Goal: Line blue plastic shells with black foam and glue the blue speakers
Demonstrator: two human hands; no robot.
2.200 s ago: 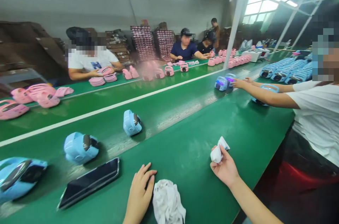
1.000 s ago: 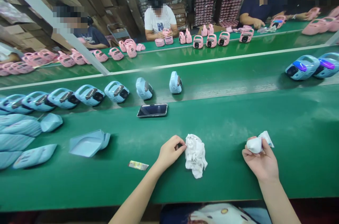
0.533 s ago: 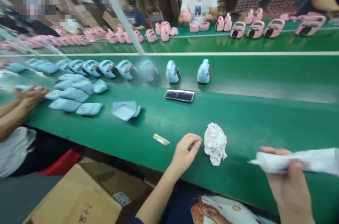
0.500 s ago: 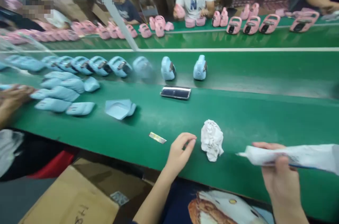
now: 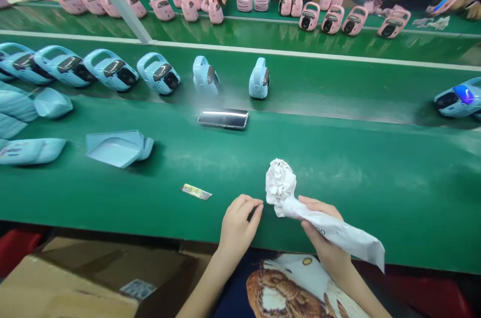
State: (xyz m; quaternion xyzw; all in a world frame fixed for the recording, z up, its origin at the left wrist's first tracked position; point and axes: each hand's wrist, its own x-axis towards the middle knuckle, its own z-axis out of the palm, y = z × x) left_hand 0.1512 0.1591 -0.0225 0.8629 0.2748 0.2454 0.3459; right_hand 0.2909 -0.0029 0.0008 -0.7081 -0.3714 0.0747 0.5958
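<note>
My right hand [image 5: 330, 243] is wrapped round a white squeeze tube [image 5: 347, 235]. Its narrow end points up and left at a crumpled white tissue [image 5: 280, 183] lying on the green table; the nozzle itself is hidden against the tissue. Just left of the tissue, my left hand [image 5: 240, 223] has thumb and forefinger pinched together. Whatever may be between those fingertips is too small to make out. A small flat strip packet [image 5: 196, 191] lies to the left of that hand.
A phone [image 5: 223, 118] lies beyond my hands. Pale blue shell parts [image 5: 118, 147] sit at left. Light-blue handled devices [image 5: 160, 72] stand along a sunken green lane, one lit at far right [image 5: 460, 97]. Across a divider, people handle pink devices [image 5: 310, 16]. A cardboard box [image 5: 67, 288] stands below the table edge.
My right hand has brought the tube left, from the right side to the crumpled tissue. My left hand stays pinched. The whole view has shifted, and the lit blue device now shows at right.
</note>
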